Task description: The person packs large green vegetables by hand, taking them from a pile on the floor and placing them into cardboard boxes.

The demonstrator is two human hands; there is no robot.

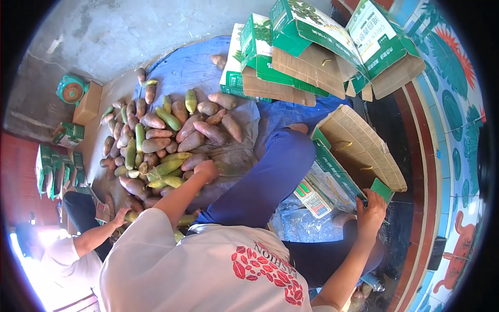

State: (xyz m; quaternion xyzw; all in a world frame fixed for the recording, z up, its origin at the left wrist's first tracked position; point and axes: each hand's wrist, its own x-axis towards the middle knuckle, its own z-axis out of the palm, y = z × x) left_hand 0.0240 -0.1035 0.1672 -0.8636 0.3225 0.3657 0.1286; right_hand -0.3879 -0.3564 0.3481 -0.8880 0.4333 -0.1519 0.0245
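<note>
Reddish-brown roots and green radishes, heaped on blue tarpaulin by the left hand.
That nearer hand is just beside a long root slanting up rightward; its grip cannot be told. Well apart, the right hand clasps the rim of an open green carton.

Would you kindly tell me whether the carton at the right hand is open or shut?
Open: the carton has a wide flap spread outward, its brown inside showing beside the right hand.
</note>
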